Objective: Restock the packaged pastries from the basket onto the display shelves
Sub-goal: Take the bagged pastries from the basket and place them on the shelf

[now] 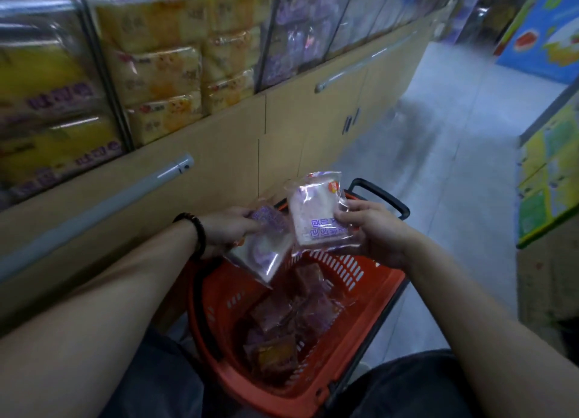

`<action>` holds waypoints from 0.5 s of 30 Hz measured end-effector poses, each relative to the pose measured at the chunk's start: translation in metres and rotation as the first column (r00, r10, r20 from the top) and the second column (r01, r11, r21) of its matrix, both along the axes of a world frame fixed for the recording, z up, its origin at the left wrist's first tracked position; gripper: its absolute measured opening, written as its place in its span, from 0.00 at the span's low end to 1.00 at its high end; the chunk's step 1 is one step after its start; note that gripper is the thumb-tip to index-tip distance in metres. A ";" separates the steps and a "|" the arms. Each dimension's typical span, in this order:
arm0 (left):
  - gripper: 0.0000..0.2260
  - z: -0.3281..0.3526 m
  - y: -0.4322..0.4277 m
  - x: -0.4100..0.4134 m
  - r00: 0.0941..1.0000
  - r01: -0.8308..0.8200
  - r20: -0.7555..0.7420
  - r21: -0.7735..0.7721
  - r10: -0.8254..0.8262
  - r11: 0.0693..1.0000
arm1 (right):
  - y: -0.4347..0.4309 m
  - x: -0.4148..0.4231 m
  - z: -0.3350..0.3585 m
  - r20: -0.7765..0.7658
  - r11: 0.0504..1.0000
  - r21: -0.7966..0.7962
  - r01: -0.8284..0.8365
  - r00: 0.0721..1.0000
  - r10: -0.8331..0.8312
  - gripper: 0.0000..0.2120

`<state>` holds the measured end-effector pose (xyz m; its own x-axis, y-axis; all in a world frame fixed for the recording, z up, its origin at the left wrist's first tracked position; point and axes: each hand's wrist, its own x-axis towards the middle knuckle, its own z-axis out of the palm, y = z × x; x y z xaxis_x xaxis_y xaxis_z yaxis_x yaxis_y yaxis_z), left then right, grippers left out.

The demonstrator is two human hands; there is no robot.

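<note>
An orange plastic basket stands on the floor between my knees, with several dark wrapped pastries lying in it. My left hand grips a clear packet with a purple-swirl pastry just above the basket. My right hand holds a second packet with purple print, upright beside the first. The display shelves rise on the left behind clear panels, stacked with yellow and purple packets.
A tan cabinet with grey bar handles runs below the shelves. The basket's black handle sticks up on its far side. Grey tiled aisle floor stretches ahead. Colourful boxes line the right side.
</note>
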<state>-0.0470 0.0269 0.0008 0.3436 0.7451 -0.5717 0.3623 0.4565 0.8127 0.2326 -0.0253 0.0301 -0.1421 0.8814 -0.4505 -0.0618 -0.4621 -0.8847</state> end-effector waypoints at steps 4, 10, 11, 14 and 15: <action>0.09 0.009 0.004 0.004 0.986 -0.127 0.119 0.053 0.120 0.990 | 0.002 -0.002 -0.005 -0.001 0.999 0.035 -0.011 1.000 0.011 0.07; 0.07 0.012 0.008 0.006 0.994 -0.075 -0.056 0.253 0.092 0.964 | 0.003 0.014 0.001 0.244 0.948 0.228 -0.223 0.955 0.167 0.05; 0.09 0.014 0.006 0.007 0.993 -0.062 -0.082 0.275 0.088 0.959 | 0.002 0.019 0.002 0.266 0.929 0.250 -0.271 0.942 0.203 0.05; 0.23 0.014 0.006 0.002 0.999 -0.011 -0.045 0.151 0.018 0.988 | -0.005 0.025 0.011 0.326 0.861 0.296 -0.414 0.891 0.317 0.04; 0.29 0.015 0.005 0.001 0.999 0.017 -0.033 0.102 -0.014 0.995 | -0.007 0.025 0.012 0.343 0.843 0.306 -0.442 0.878 0.336 0.05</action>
<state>-0.0464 0.0315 0.0156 0.3380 0.7951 -0.5035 0.3957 0.3653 0.8426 0.2578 -0.0319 0.0423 -0.4303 0.8847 -0.1792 0.3147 -0.0390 -0.9484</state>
